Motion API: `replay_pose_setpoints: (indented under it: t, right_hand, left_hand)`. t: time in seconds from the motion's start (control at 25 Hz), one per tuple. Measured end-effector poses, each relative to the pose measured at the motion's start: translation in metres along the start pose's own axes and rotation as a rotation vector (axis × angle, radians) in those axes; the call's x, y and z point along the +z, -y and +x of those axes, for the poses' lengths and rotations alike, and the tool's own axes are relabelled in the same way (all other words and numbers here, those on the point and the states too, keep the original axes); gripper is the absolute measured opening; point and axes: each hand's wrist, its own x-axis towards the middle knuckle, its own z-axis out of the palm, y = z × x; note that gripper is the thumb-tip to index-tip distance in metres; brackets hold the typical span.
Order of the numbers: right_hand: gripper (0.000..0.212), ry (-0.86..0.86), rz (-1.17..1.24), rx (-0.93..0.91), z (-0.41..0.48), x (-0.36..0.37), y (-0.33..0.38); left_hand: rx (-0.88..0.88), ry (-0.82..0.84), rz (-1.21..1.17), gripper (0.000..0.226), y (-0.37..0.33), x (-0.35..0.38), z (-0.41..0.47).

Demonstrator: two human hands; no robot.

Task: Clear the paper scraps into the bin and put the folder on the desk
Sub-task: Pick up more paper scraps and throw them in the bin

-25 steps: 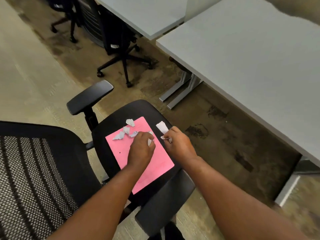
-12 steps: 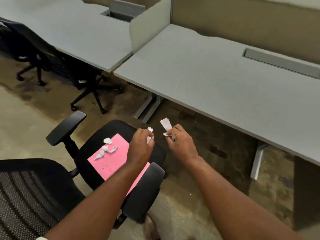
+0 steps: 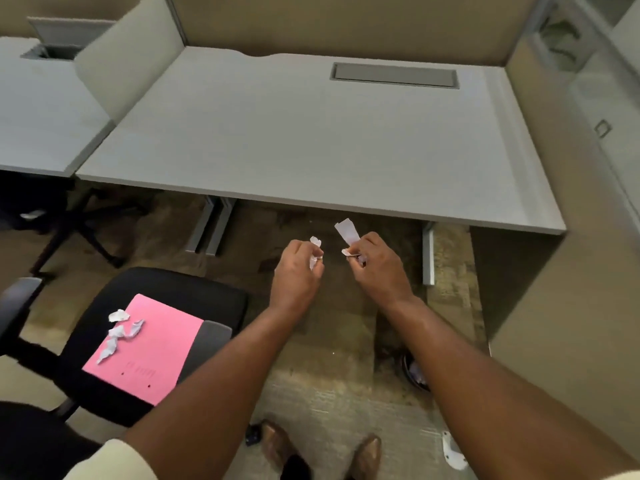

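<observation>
A pink folder (image 3: 152, 348) lies on the black seat of an office chair (image 3: 194, 292) at the lower left, with several crumpled white paper scraps (image 3: 119, 332) on its left part. My left hand (image 3: 296, 275) is shut on a small white scrap (image 3: 314, 249), held in the air to the right of the chair. My right hand (image 3: 379, 268) is shut on a larger white scrap (image 3: 346, 232), close beside the left hand. Both hands hover over the floor in front of the grey desk (image 3: 311, 140). A dark round bin (image 3: 415, 372) shows partly behind my right forearm.
A second desk (image 3: 38, 109) and a divider panel (image 3: 131, 60) stand at the left. Another chair's base (image 3: 79, 226) sits under there. A beige cabinet (image 3: 568, 289) closes the right side. Desk legs (image 3: 428, 254) stand near my right hand. My shoes (image 3: 277, 445) show at the bottom.
My view has swung right, away from the chair and toward the desk. Both hands lifted off the folder with scraps in them and moved right, over the floor.
</observation>
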Motion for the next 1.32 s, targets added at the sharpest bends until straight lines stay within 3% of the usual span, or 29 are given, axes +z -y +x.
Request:
replay_pose_setpoints:
  t: [0.36,0.64,0.92,1.32]
  right_hand:
    - [0.011,-0.183,-0.033,0.239,-0.082,-0.091,-0.124]
    - [0.01,-0.352,-0.018,0.397,-0.145,-0.106,-0.195]
    - [0.009,-0.391,-0.059,0.542,-0.203,-0.061,-0.277]
    - [0.013,-0.312,-0.036,0.695,-0.241,0.05,-0.382]
  left_hand:
    - [0.193,0.215,-0.062,0.014,-0.109,0.133,-0.029]
    - [0.3,0.386,-0.093,0.011,-0.147,0.223,-0.055]
    - [0.396,0.545,-0.068,0.009,-0.123,0.329,-0.079]
    - [0.457,0.742,-0.039,0.011,-0.025,0.467,-0.101]
